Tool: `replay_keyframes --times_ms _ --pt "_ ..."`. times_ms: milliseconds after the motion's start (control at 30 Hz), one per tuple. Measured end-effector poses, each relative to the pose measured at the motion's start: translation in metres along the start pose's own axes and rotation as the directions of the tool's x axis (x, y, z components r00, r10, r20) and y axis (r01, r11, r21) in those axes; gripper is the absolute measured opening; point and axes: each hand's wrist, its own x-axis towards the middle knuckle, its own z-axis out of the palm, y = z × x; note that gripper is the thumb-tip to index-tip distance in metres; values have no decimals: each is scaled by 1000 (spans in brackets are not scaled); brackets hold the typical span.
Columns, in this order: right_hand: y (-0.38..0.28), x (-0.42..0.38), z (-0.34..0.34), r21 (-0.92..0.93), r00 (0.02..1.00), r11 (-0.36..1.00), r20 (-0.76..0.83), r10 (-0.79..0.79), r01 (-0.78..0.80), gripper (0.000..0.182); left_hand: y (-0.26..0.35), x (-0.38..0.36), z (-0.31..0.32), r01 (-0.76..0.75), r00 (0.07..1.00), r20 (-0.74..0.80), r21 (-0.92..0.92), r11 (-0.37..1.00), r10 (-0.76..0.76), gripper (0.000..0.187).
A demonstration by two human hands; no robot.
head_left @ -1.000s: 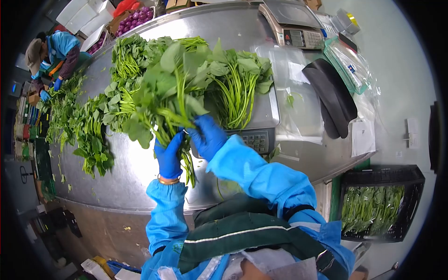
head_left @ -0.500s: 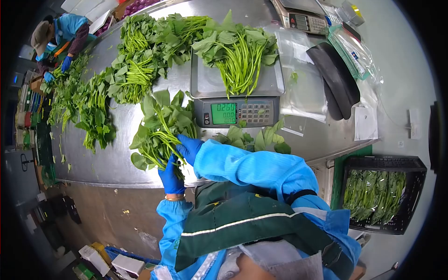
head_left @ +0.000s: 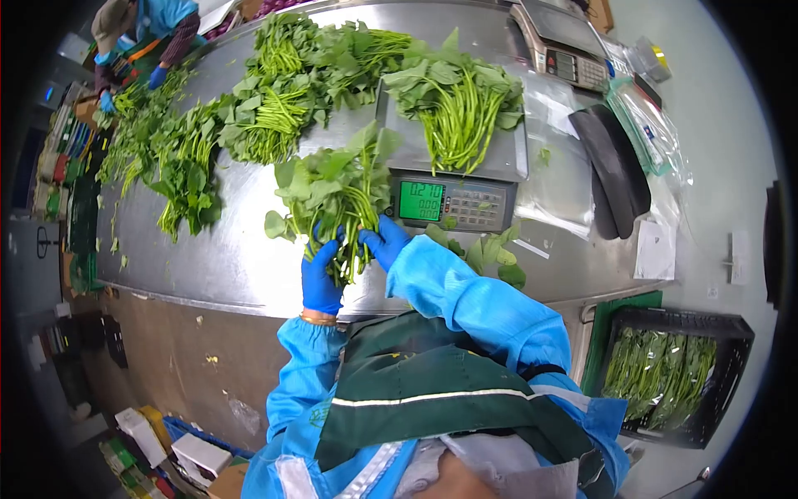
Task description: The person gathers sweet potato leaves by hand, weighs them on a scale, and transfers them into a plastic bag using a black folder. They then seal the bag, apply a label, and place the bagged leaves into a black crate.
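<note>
Clasping stems [head_left: 357,214] between both hands [head_left: 322,281] [head_left: 387,243]

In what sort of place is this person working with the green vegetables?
Probably a vegetable packing room: a bunch of leafy greens lies on a digital scale, clear plastic packaging is beside it, and a black crate holds plastic-wrapped greens.

Held bunch [head_left: 339,185] left of scale [head_left: 482,204], bags [head_left: 553,187] right.

- bunch of leafy greens [head_left: 334,185]: broad leaves, slim green stems
- leafy end far side, stem ends near side
- stems in left hand [head_left: 322,279], right hand [head_left: 385,243]
</note>
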Motion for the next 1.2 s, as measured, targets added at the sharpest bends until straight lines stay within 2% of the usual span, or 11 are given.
replay_keyframes --times_ms 67,133,400,467,567,733,833,867,933,1033,1200 --pt "0 2 3 -10 999 999 -15 -32 32 27 -7 5 -2 14 997 69 22 1000 -15 34" --pt "10 7 9 109 970 969 -129 -208 223 29 -13 9 1 6 998 66 -38 999 -4 33" --pt "-9 4 8 108 993 987 -28 -115 117 55 -24 12 4 -138 988 -51 97 986 144 32" --pt "-8 10 8 -37 988 992 -100 -121 118 59 -23 14 4 -215 964 -139 99 972 227 34" --pt "-18 29 -14 67 979 987 -151 -133 145 56 -2 30 -19 -314 929 -179 81 946 324 36" --pt "-75 68 -75 246 858 848 -355 -372 469 51 34 47 -43 -429 874 -213 78 900 436 36" --pt "-55 103 -113 442 896 853 -440 -62 276 49 37 49 -38 -379 893 -243 50 924 379 36" --pt "-44 113 -123 487 889 870 -429 162 76 48 35 50 -37 -339 910 -246 17 941 333 36" --pt "-36 113 -118 468 828 880 -523 202 81 40 28 57 -26 -275 948 -158 25 961 275 37" --pt "-30 115 -114 466 861 873 -494 122 144 38 17 63 26 -232 956 -166 84 969 243 43" --pt "-21 124 -113 402 812 890 -579 68 212 38 -29 109 86 -233 972 69 190 954 224 52"
